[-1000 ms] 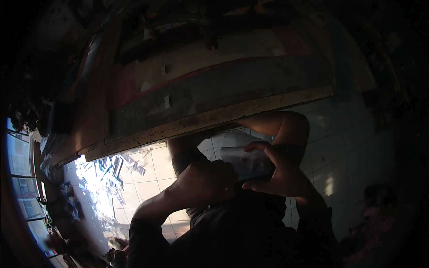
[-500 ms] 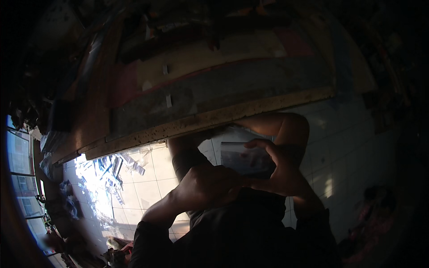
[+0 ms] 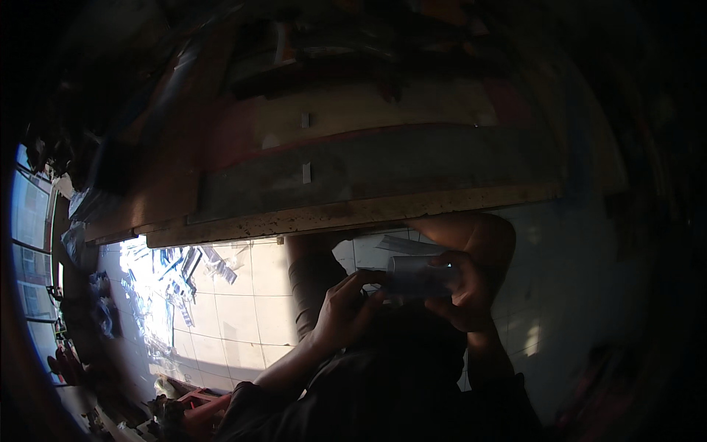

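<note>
1. Two bare hands of yours are at the clear plastic piece (image 3: 417,275), in front of your body, low and on the near side of the table (image 3: 353,214).
2. Its long side runs left to right, with one end by your left hand (image 3: 345,306) and the other by your right hand (image 3: 465,289).
3. Your right hand is bent like a big C, partly open, and holds the right end, with fingers on the far and near sides.
4. Your left hand is mostly curled, with its finger tips at the left end. It is too dark to tell if they pinch it.
5. A pale flap (image 3: 403,244) shows just past the far side of the plastic piece.
6. The table's near edge runs left to right beyond your hands. You have a gap between that edge and the plastic piece.
7. Your legs are close below. Tile floor (image 3: 261,313) spreads out on the left, with shiny scraps (image 3: 177,276) farther left.
</note>
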{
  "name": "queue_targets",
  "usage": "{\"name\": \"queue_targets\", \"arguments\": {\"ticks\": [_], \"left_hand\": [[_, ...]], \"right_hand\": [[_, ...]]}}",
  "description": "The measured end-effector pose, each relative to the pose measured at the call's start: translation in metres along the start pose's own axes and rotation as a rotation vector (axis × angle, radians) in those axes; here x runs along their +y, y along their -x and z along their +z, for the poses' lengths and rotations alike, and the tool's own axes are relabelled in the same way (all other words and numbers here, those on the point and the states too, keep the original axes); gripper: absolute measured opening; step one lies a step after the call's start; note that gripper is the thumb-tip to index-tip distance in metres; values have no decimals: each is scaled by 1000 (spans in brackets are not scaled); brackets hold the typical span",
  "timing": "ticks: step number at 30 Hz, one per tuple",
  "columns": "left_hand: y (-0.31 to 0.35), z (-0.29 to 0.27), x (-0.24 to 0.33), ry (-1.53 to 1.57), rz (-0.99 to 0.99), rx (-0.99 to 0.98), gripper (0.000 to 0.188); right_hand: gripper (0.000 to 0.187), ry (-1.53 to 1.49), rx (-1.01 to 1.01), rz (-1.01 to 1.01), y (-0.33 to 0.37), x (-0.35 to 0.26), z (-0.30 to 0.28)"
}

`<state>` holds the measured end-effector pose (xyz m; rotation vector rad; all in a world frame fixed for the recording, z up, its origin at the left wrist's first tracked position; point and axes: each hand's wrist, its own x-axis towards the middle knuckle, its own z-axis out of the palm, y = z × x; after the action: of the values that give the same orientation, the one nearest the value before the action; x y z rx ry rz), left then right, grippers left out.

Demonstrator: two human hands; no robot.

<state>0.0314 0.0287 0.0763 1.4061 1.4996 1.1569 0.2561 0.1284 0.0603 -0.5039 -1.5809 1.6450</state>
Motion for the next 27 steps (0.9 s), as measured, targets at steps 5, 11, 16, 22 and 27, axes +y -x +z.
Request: {"name": "queue_targets", "arguments": {"ticks": [5,11,16,22,27], "left_hand": [[-10,0,-12,49,160,-28,21],[-20,-8,-18,206,154,-241,17],[-19,-7,-18,181,53,-276,21],[-18,-11,-22,233,73,-354,34],[-14,-9,-39,270,122,-409,32]], "right_hand": [[61,-83,1,24,3,8,3],[57,-92,19,-33,10,26,-9],[55,-161,64,-30,10,22,2],[68,-120,-47,-99,22,29,8],[87,-363,89,-6,19,27,28]]}}
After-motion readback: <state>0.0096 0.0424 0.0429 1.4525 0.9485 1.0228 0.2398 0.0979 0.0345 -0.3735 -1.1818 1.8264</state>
